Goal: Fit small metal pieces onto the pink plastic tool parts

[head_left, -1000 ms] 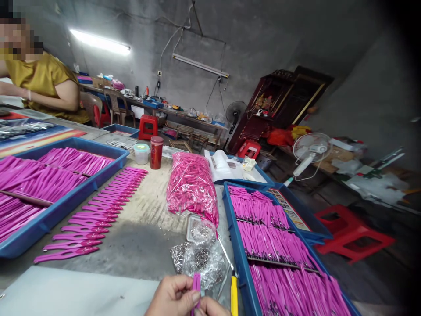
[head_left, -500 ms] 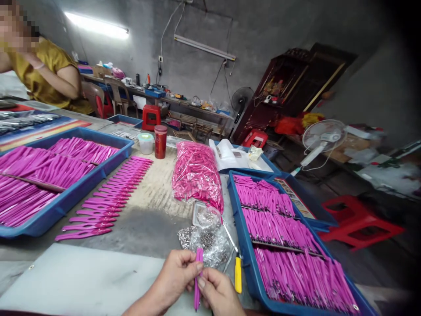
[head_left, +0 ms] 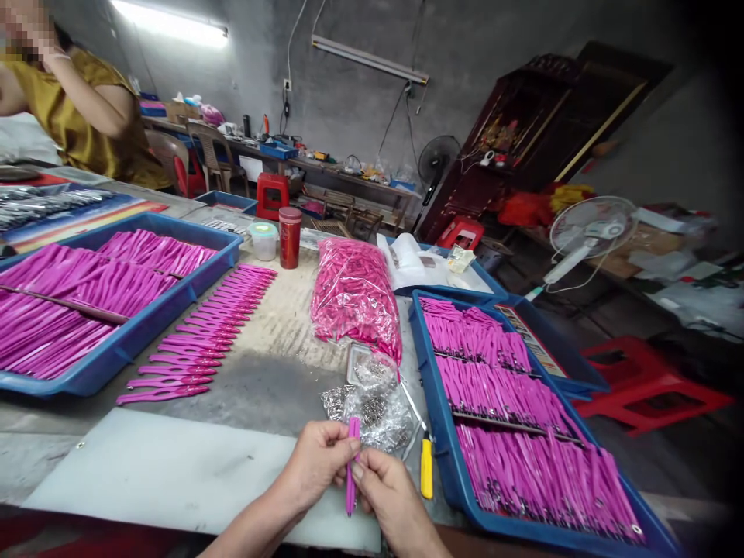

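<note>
My left hand [head_left: 319, 463] and my right hand [head_left: 388, 490] meet over the near edge of the table, both closed on one slim magenta piece shaped like tweezers [head_left: 351, 494]. It stands nearly upright in the picture, its two parallel arms at the top and a small dark tip at the bottom. The left thumb and fingers pinch its upper part; the right fingers grip its middle, partly hiding it. Just beyond my hands lies a clear plastic bag of small metal parts [head_left: 372, 407]. Under the left forearm is a pale sheet [head_left: 191, 469].
Blue trays of magenta pieces stand left [head_left: 201, 291] and right [head_left: 433, 380]. A row of similar pieces [head_left: 198, 341], a bag of pink parts [head_left: 357, 291], a red jar [head_left: 289, 240] and a yellow-handled screwdriver [head_left: 426, 467] share the table. A co-worker [head_left: 93, 116] sits far left.
The view has shifted slightly, showing more of the table's near edge. Both hands keep the same hold on the magenta piece, which has barely moved.
</note>
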`<state>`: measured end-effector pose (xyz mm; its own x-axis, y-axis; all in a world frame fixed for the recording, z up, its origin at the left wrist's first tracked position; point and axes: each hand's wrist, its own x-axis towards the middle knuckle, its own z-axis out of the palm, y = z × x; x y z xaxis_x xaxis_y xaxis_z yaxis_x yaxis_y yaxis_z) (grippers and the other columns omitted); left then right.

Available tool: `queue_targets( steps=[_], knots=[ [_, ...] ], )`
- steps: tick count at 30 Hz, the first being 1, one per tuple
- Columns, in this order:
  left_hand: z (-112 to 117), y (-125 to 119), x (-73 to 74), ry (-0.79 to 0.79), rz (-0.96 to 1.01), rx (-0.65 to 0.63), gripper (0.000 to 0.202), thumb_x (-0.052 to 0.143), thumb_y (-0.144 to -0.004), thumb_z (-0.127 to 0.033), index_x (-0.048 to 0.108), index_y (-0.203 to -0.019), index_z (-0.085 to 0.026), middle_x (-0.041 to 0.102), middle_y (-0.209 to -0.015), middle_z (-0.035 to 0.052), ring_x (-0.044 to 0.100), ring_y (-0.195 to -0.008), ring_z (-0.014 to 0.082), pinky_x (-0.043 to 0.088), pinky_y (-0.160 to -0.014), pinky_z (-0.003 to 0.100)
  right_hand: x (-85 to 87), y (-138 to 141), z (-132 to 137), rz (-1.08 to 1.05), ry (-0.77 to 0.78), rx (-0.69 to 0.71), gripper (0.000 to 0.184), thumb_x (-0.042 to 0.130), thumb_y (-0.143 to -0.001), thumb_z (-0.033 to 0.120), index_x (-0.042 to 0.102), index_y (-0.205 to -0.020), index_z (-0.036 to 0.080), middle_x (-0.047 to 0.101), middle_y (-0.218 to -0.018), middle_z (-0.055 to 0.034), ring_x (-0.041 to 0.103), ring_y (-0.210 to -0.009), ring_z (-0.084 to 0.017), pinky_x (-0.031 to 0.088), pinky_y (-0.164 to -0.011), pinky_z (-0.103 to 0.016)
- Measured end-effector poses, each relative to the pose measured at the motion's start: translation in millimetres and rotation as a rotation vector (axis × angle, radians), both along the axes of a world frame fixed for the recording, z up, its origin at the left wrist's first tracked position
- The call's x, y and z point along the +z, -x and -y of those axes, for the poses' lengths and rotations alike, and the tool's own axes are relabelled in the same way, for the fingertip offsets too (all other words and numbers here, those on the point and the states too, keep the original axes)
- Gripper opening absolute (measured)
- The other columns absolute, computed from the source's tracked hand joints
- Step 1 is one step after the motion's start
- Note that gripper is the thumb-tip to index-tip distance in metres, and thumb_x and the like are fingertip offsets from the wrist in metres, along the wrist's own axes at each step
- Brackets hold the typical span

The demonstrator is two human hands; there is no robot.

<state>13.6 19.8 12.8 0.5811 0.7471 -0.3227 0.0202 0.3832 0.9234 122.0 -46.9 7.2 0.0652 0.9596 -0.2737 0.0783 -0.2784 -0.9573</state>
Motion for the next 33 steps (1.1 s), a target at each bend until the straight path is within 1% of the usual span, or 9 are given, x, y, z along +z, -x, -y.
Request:
queue_targets(
  steps=[4,7,12,17,21,24,26,29,33],
  knots=[
    [0,5,2.9,-0.060,0.007,-0.026,0.035,0.061,-0.060,-0.049,0.047,-0.052,-0.017,0.040,-0.044,-0.0061,0.035,-0.043,0.0079,0.028,-0.043,0.021,1.2,-6,2,0.157,-0.114,0.080,0.030,0.046,-0.081,0.041,0.055,-0.064,0.017,0.045,-0.057,0.0038,0.038,-0.054,-0.010,0.031,-0.051,-0.021],
    [0,15,9.0,-0.228,-0.055,-0.091,0.031,0.056,-0.065,-0.041,0.043,-0.050,-0.018,0.036,-0.050,-0.0054,0.033,-0.050,0.0090,0.026,-0.047,0.021,6.6,-16,5,0.337,-0.175,0.164,0.032,0.043,-0.082,0.042,0.055,-0.066,0.017,0.049,-0.061,0.0015,0.044,-0.061,-0.013,0.035,-0.057,-0.023],
    [4,29,23.4,-0.490,-0.249,-0.338,0.030,0.047,-0.073,-0.027,0.035,-0.047,-0.019,0.034,-0.052,-0.0050,0.035,-0.051,0.0092,0.026,-0.048,0.021,18.9,-28,6,0.498,-0.284,0.234,0.035,0.038,-0.086,0.044,0.054,-0.069,0.019,0.048,-0.061,0.0020,0.044,-0.058,-0.012,0.034,-0.054,-0.022],
    [9,28,29.1,-0.585,-0.312,-0.421,0.025,0.046,-0.066,-0.016,0.031,-0.046,-0.020,0.033,-0.050,-0.0057,0.037,-0.050,0.0093,0.027,-0.048,0.021,19.8,-25,3,0.597,-0.426,0.317,0.034,0.039,-0.086,0.040,0.050,-0.060,0.021,0.050,-0.055,0.0026,0.046,-0.053,-0.011,0.033,-0.049,-0.021],
    [9,22,17.4,-0.572,-0.293,-0.378,0.021,0.046,-0.064,-0.016,0.033,-0.047,-0.019,0.034,-0.051,-0.0052,0.036,-0.051,0.0095,0.025,-0.048,0.021,10.0,-24,2,0.649,-0.436,0.257,0.033,0.040,-0.085,0.035,0.048,-0.058,0.020,0.048,-0.053,0.0032,0.044,-0.050,-0.010,0.031,-0.047,-0.021],
    [7,17,6.0,-0.553,-0.282,-0.323,0.019,0.047,-0.066,-0.021,0.035,-0.051,-0.019,0.034,-0.052,-0.0050,0.035,-0.051,0.0101,0.025,-0.047,0.021,-3.1,-24,1,0.644,-0.404,0.115,0.033,0.039,-0.086,0.037,0.048,-0.058,0.020,0.047,-0.053,0.0035,0.042,-0.051,-0.010,0.031,-0.049,-0.021],
    [7,15,-0.2,-0.569,-0.281,-0.297,0.020,0.045,-0.072,-0.025,0.036,-0.055,-0.020,0.034,-0.052,-0.0053,0.035,-0.051,0.0102,0.027,-0.046,0.020,-12.7,-22,-1,0.607,-0.369,-0.003,0.037,0.037,-0.086,0.043,0.045,-0.057,0.020,0.043,-0.052,0.0042,0.040,-0.050,-0.010,0.029,-0.049,-0.022],
    [9,14,-10.4,-0.777,-0.272,-0.218,0.018,0.043,-0.081,-0.029,0.042,-0.065,-0.020,0.046,-0.059,-0.0032,0.044,-0.055,0.0113,0.034,-0.050,0.019,-25.1,-17,-5,0.517,-0.298,-0.119,0.046,0.034,-0.084,0.056,0.041,-0.055,0.021,0.035,-0.050,0.0057,0.034,-0.047,-0.010,0.026,-0.047,-0.023],
    [11,11,-32.5,-1.254,-0.415,0.005,0.023,0.033,-0.091,-0.029,0.051,-0.079,-0.021,0.057,-0.067,0.0005,0.056,-0.054,0.0130,0.039,-0.051,0.019,-37.0,-11,-13,0.442,-0.252,-0.207,0.056,0.029,-0.078,0.071,0.038,-0.054,0.021,0.030,-0.048,0.0066,0.030,-0.046,-0.009,0.022,-0.045,-0.024]
  ],
)
